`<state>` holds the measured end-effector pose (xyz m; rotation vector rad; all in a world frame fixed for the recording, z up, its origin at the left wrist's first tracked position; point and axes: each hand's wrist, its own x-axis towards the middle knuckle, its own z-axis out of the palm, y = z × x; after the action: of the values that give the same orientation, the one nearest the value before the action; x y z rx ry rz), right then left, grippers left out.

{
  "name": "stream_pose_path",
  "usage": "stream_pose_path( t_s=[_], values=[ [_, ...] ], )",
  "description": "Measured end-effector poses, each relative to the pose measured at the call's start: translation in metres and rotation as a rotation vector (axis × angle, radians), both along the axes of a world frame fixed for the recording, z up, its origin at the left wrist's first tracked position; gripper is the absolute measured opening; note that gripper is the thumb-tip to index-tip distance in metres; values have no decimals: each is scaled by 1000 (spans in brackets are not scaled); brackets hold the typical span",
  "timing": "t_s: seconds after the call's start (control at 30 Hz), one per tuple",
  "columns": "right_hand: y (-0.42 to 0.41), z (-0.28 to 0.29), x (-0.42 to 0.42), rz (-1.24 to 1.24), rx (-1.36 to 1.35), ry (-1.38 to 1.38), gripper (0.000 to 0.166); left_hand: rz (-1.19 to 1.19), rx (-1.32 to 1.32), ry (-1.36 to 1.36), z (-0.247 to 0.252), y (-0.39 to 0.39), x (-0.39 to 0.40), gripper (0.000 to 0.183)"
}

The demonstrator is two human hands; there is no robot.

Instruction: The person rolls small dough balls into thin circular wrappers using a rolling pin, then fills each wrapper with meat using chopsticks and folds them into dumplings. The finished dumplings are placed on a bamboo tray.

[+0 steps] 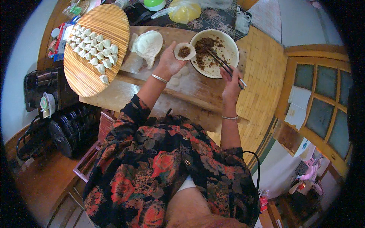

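My left hand [172, 61] holds a round dough wrapper [192, 53] with a heap of brown filling [184, 52] at its middle. Close to its right stands a white enamel bowl [234, 51] with a dark rim and more filling inside. A pair of chopsticks [225, 66] is held in my right hand [231, 82] over the bowl's near right side, tips in the filling. Several flat dough rounds [174, 82] lie on the floured wooden board [199, 94], partly behind my left hand. Folded dumplings [92, 47] stand in rows on a round slatted tray [114, 20] at the left.
A bag-like mass of white flour [148, 45] lies between tray and bowl. Beyond the board, a plastic bag with something yellow [184, 12] and a green-and-white container [154, 4] stand on a dark flowered cloth [212, 17]. A dark red chair [106, 126] is at the near left.
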<state>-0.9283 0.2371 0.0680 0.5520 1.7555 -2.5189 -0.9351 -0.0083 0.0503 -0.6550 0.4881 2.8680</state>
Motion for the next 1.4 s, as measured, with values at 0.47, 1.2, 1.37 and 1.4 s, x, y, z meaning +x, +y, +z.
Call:
stream_pose_path(
  t_s=[0.47, 1.2, 1.37, 1.4],
  values=[
    [3, -4, 1, 19, -66, -22, 35, 12, 210, -71, -4, 0, -3, 49],
    [6, 48, 24, 124, -208, 8, 33, -217, -1041, 372, 16, 33, -6, 55],
    [1, 67, 32, 129, 18, 48, 36, -210, -587, 296, -19, 31, -15, 39],
    [4, 70, 33, 122, 23, 47, 36, -238, -703, 313, -15, 32, -14, 36]
  ],
)
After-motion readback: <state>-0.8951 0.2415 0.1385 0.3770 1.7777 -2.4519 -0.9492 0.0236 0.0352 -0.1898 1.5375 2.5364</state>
